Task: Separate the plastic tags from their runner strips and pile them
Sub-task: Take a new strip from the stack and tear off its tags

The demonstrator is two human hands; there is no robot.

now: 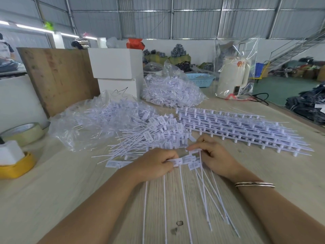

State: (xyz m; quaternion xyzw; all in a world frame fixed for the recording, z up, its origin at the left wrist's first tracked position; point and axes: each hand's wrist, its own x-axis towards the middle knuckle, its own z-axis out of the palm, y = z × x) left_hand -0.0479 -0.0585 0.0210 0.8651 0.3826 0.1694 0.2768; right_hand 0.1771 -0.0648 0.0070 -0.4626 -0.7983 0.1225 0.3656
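White plastic tags with long thin tails [189, 160] sit at centre frame: the left hand [154, 163] pinches the strip end steady while the right hand [213, 155] pinches 1 tag, likely to snap it toward the loose pile of white tags [151, 136] above.

Print on the white tags [148, 136] is too blurred to read.
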